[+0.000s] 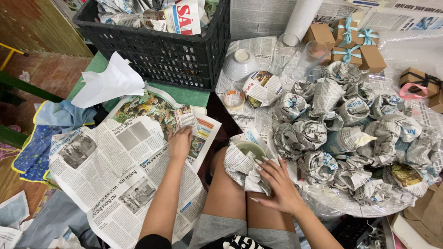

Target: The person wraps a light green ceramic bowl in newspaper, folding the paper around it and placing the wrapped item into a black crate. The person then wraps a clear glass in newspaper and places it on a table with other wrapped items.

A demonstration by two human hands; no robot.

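My left hand (180,142) rests on a stack of newspaper sheets (120,175) spread to my left, fingers at the edge of a torn piece. On my knee, my right hand (277,184) holds a greenish bowl (248,148) half wrapped in newspaper, fingers pressing the paper against its side. Only the bowl's rim shows inside the wrap.
A pile of several newspaper-wrapped items (350,133) covers the low table at right. Behind it stand a white bowl (240,64), two clear glasses (295,55), a tape roll (234,98) and ribboned brown gift boxes (353,44). A black crate (161,46) of papers sits ahead.
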